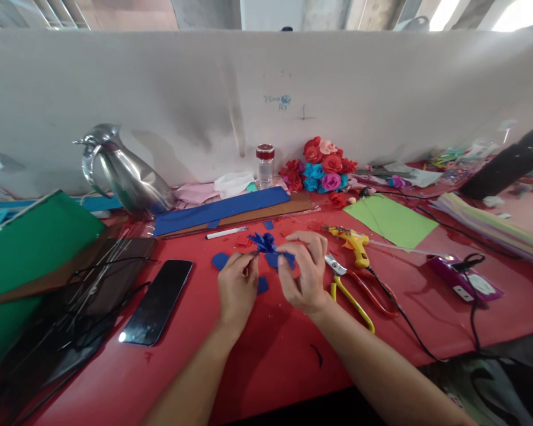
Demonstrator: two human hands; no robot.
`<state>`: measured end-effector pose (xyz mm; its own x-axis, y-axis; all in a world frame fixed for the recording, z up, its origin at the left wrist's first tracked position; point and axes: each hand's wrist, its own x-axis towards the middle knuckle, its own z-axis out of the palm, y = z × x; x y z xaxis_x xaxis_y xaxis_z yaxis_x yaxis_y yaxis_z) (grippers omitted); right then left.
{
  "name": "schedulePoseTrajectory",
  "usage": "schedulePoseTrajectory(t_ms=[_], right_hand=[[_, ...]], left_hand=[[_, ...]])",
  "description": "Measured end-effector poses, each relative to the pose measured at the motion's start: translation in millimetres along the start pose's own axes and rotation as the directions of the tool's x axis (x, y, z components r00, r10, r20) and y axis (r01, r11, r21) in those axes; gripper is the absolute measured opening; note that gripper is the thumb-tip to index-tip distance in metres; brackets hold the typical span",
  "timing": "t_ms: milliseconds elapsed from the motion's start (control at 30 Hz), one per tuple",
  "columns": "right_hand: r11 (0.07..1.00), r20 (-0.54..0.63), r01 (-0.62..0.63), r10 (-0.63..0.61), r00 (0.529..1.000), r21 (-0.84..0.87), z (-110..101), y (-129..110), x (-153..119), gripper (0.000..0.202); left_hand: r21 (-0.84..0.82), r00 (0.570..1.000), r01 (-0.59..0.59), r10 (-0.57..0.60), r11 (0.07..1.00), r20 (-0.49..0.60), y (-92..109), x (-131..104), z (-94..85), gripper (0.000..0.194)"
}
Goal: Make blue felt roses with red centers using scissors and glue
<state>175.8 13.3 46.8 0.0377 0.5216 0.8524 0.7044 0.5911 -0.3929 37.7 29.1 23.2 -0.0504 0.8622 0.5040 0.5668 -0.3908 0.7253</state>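
A small dark-blue paper flower (263,242) with ruffled petals is held just above the red table. My left hand (238,285) pinches it low down at its base, fingers closed. On its right side, my right hand (305,272) has its fingers curled, with thumb and forefinger at the edge of the blue paper. Loose blue paper petals lie around the hands, one (220,260) left of the flower and another piece (262,285) between the wrists. The flower's underside is hidden by my fingers.
Right of my hands lie yellow-and-red-handled cutters (344,284) and a yellow glue gun (357,244) with its cord. A phone (157,305) lies left. Behind are a pen (225,233), blue strips (222,211), a steel jug (131,177), a glass jar (265,168) and paper roses (326,165).
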Motion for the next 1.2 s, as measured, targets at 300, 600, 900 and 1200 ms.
schedulePoseTrajectory(t_ms=[300,600,900,1200], right_hand=[[0.973,-0.227,-0.009,0.063,0.972,0.232,0.0,3.2,-2.3,0.019],[0.853,-0.289,-0.200,0.371,0.883,0.482,6.2,5.1,3.5,0.026],[0.862,-0.233,-0.302,0.418,0.878,0.407,-0.8,12.5,7.4,0.022],[0.997,0.079,-0.023,0.029,0.996,-0.077,13.9,7.8,0.2,0.013]], left_hand=[[-0.069,0.985,0.159,-0.163,0.985,-0.060,-12.3,7.1,-0.7,0.020],[-0.108,0.954,0.263,-0.275,0.959,-0.119,-31.6,13.2,-2.9,0.024],[-0.113,0.958,0.224,-0.240,0.968,-0.160,-27.2,16.1,-6.7,0.021],[-0.111,0.992,0.084,-0.094,0.990,-0.081,-4.4,8.3,-7.9,0.020]])
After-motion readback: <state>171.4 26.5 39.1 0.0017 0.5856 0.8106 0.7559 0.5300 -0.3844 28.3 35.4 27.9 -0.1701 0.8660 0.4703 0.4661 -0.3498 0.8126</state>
